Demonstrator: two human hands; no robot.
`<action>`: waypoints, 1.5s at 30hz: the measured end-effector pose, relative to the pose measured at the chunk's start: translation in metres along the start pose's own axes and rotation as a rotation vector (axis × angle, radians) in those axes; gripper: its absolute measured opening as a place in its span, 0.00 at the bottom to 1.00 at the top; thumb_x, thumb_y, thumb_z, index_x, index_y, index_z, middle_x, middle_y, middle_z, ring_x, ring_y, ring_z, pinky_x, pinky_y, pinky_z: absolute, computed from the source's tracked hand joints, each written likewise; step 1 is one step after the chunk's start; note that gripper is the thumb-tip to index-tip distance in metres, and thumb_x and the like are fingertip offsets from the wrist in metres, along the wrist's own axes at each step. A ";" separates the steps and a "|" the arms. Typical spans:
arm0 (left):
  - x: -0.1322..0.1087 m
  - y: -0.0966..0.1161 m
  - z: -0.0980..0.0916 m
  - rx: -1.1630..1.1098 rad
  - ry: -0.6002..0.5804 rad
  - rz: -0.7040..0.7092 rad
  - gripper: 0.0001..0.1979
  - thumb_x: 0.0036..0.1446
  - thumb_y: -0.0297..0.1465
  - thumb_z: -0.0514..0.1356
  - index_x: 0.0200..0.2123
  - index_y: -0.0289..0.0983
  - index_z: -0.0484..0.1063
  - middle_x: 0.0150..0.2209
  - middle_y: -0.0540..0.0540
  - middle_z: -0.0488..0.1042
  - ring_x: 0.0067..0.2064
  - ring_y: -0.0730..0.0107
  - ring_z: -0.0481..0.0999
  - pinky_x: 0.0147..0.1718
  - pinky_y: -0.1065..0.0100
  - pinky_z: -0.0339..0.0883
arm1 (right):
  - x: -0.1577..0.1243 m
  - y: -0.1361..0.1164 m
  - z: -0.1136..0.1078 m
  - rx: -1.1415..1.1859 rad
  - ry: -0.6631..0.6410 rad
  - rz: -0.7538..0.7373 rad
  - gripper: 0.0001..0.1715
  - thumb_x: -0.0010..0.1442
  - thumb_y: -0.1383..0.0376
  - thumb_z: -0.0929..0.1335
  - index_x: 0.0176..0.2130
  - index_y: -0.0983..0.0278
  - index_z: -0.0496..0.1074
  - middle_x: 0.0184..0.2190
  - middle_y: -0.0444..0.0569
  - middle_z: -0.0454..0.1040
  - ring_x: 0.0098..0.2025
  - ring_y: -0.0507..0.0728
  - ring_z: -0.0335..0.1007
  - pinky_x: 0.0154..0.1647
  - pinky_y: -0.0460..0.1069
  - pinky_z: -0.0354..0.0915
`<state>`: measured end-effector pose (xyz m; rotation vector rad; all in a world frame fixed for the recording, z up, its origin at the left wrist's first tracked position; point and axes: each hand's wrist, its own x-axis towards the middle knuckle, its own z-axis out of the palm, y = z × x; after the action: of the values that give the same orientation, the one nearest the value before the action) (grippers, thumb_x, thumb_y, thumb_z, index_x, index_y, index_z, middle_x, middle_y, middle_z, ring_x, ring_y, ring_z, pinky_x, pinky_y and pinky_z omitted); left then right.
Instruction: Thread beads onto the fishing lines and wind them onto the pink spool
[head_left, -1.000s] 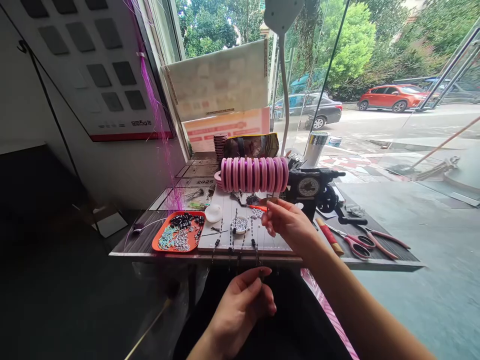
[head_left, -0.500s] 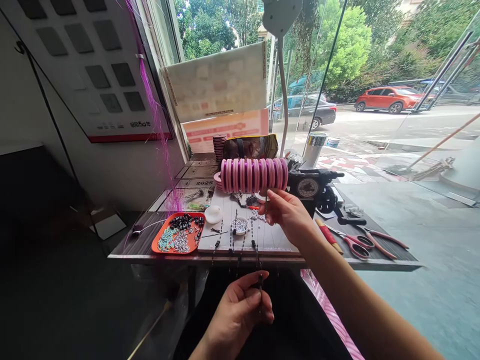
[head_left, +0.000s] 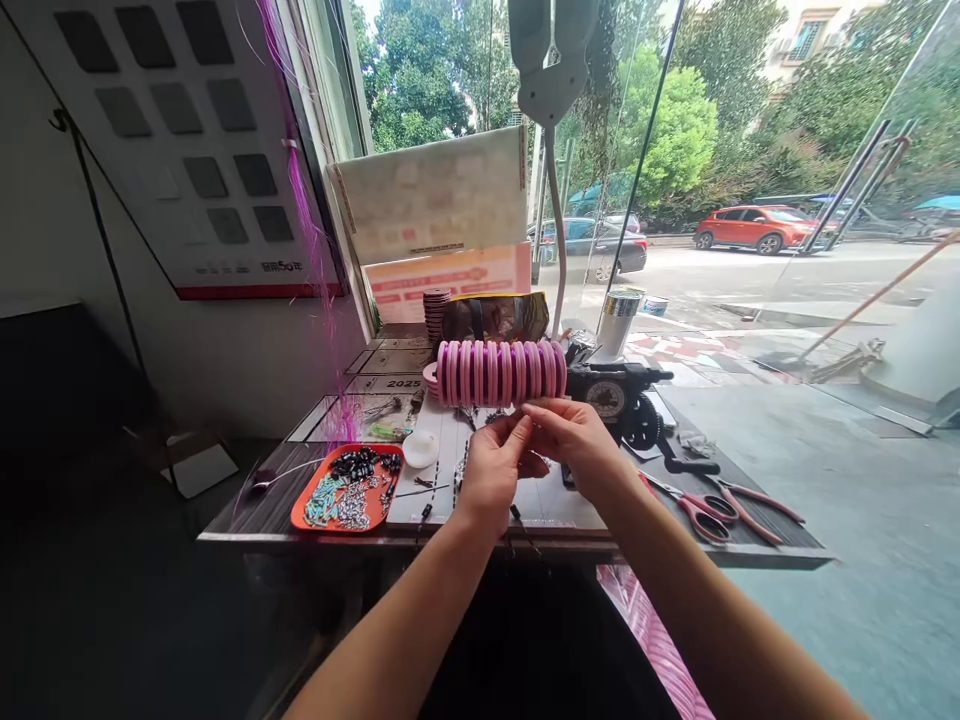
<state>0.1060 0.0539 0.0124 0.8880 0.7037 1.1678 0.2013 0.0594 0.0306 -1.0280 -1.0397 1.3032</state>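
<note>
My left hand (head_left: 493,468) and my right hand (head_left: 571,440) meet above the white grooved board (head_left: 442,480), just in front of the row of pink spools (head_left: 501,372). Both hands pinch their fingertips together on something thin, probably a fine line, which I cannot make out. Thin lines with small dark beads (head_left: 426,510) lie on the board and hang over the table's front edge below my hands.
An orange tray (head_left: 346,490) of small beads and metal parts sits left of the board. A black winding device (head_left: 616,395), red scissors (head_left: 694,508) and red pliers (head_left: 754,497) lie to the right. Purple tinsel strands (head_left: 311,240) hang at left. A lamp arm (head_left: 555,200) rises behind.
My left hand has risen from below the table edge up to my right hand in front of the pink spools. The camera view has tilted up slightly.
</note>
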 end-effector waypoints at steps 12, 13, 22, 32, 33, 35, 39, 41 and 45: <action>-0.051 -0.019 -0.019 -0.009 -0.061 -0.217 0.12 0.49 0.37 0.59 0.23 0.34 0.63 0.18 0.50 0.70 0.17 0.78 0.67 0.19 0.76 0.58 | -0.011 0.007 -0.006 -0.120 -0.069 -0.041 0.13 0.45 0.59 0.68 0.22 0.67 0.69 0.21 0.43 0.69 0.13 0.44 0.52 0.14 0.44 0.46; -0.056 -0.021 -0.021 -0.031 -0.054 -0.251 0.12 0.48 0.37 0.59 0.23 0.34 0.63 0.18 0.50 0.70 0.18 0.77 0.68 0.20 0.75 0.60 | -0.011 0.008 -0.006 -0.107 -0.071 -0.030 0.12 0.45 0.59 0.68 0.23 0.67 0.68 0.21 0.43 0.70 0.13 0.44 0.52 0.14 0.44 0.47; -0.081 -0.032 -0.032 -0.221 -0.013 -0.413 0.12 0.47 0.36 0.61 0.24 0.33 0.64 0.18 0.48 0.72 0.19 0.74 0.71 0.17 0.77 0.61 | -0.009 0.011 -0.005 -0.071 -0.075 0.010 0.12 0.45 0.59 0.69 0.24 0.66 0.68 0.18 0.41 0.69 0.13 0.44 0.54 0.14 0.43 0.49; -0.088 -0.038 -0.035 -0.322 0.064 -0.438 0.11 0.47 0.35 0.62 0.26 0.32 0.68 0.20 0.47 0.73 0.20 0.75 0.71 0.18 0.77 0.62 | -0.008 0.013 -0.006 -0.074 -0.056 -0.003 0.13 0.44 0.58 0.69 0.24 0.66 0.68 0.18 0.41 0.68 0.13 0.44 0.53 0.14 0.44 0.48; -0.089 -0.039 -0.036 -0.336 0.068 -0.444 0.11 0.48 0.35 0.61 0.27 0.31 0.68 0.20 0.47 0.73 0.20 0.75 0.71 0.19 0.77 0.63 | -0.008 0.013 -0.006 -0.074 -0.056 -0.002 0.13 0.44 0.58 0.69 0.24 0.66 0.67 0.17 0.41 0.68 0.13 0.44 0.53 0.14 0.44 0.48; -0.091 -0.041 -0.037 -0.365 0.069 -0.456 0.10 0.48 0.34 0.61 0.27 0.31 0.69 0.20 0.47 0.73 0.20 0.75 0.71 0.19 0.77 0.63 | -0.008 0.013 -0.006 -0.075 -0.055 -0.001 0.13 0.44 0.58 0.69 0.24 0.66 0.67 0.17 0.41 0.68 0.13 0.44 0.53 0.15 0.44 0.48; -0.095 -0.042 -0.038 -0.391 0.063 -0.456 0.10 0.47 0.34 0.62 0.26 0.31 0.69 0.20 0.46 0.72 0.20 0.75 0.71 0.18 0.77 0.62 | -0.009 0.014 -0.006 -0.071 -0.054 -0.005 0.13 0.44 0.57 0.69 0.24 0.66 0.67 0.18 0.41 0.68 0.13 0.44 0.53 0.15 0.44 0.48; -0.097 -0.042 -0.038 -0.397 0.063 -0.461 0.11 0.46 0.34 0.62 0.25 0.31 0.69 0.19 0.46 0.72 0.19 0.75 0.71 0.18 0.77 0.62 | -0.009 0.013 -0.006 -0.069 -0.049 -0.001 0.14 0.44 0.57 0.69 0.23 0.66 0.67 0.17 0.41 0.68 0.13 0.44 0.53 0.15 0.44 0.48; -0.098 -0.042 -0.038 -0.402 0.074 -0.475 0.10 0.47 0.34 0.62 0.26 0.31 0.69 0.19 0.46 0.72 0.19 0.75 0.71 0.18 0.77 0.62 | -0.009 0.012 -0.005 -0.075 -0.051 0.001 0.14 0.44 0.57 0.69 0.24 0.66 0.67 0.17 0.41 0.68 0.13 0.44 0.53 0.15 0.44 0.48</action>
<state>0.0678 -0.0387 -0.0408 0.3145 0.6622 0.8715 0.2036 0.0506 0.0172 -1.0562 -1.1344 1.3049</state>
